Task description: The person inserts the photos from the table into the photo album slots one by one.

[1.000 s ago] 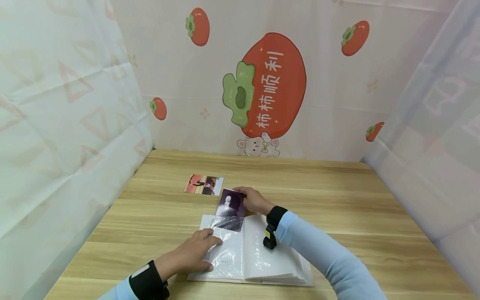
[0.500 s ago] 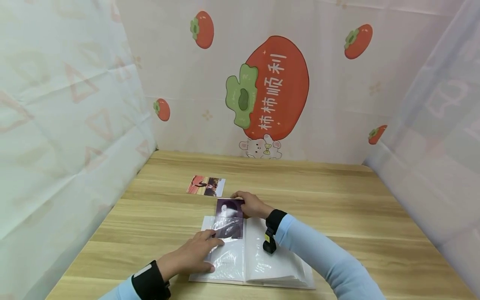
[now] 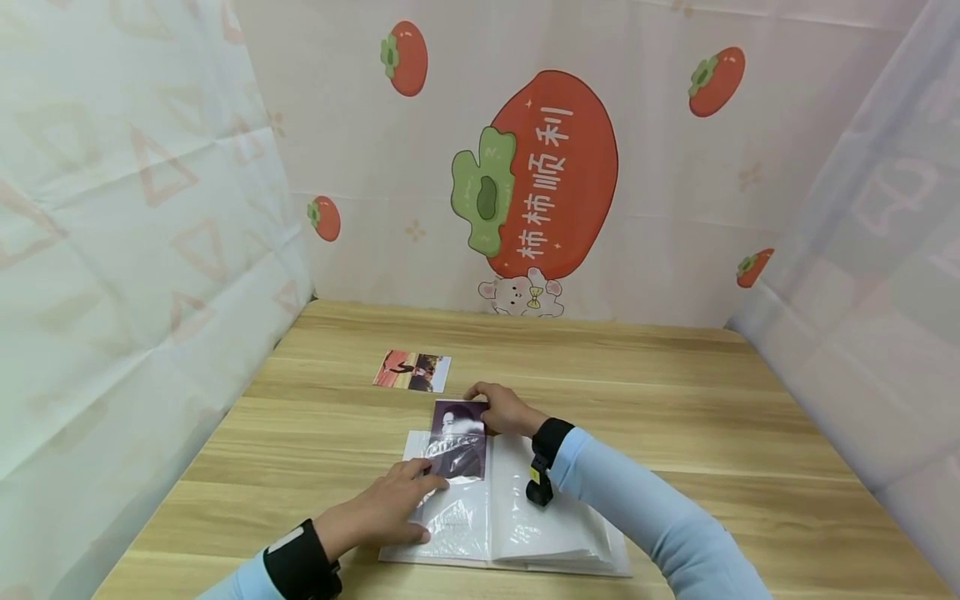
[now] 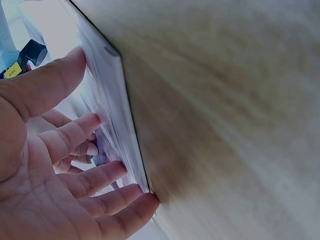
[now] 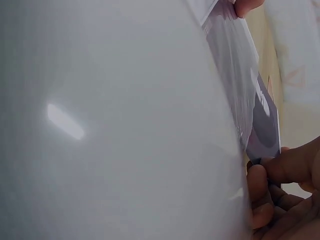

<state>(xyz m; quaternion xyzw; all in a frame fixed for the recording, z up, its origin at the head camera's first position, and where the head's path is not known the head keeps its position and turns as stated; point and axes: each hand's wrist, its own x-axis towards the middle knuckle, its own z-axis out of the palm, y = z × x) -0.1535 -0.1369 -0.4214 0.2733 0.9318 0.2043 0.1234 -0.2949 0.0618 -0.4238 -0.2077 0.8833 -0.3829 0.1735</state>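
An open photo album (image 3: 551,521) with clear pockets lies on the wooden table. A dark purple portrait photo (image 3: 459,417) is partly inside the top of its left page pocket, the upper part sticking out past the page edge. My right hand (image 3: 507,410) pinches the photo near its upper right corner; the right wrist view shows thumb and fingers on the photo's edge (image 5: 265,127). On the left page rests my left hand (image 3: 386,507), fingers spread and nearly straight, fingertips at the pocket. In the left wrist view those fingers (image 4: 107,175) lie along the album's outer edge.
Beyond the album, a second photo (image 3: 412,372) with red and dark pictures lies flat on the wooden table (image 3: 637,383). White printed cloth (image 3: 360,150) hangs at the back and along both sides.
The portrait photo has straightened from a tilt and slid further down into the pocket, with my right hand following. My left hand keeps its place on the page.
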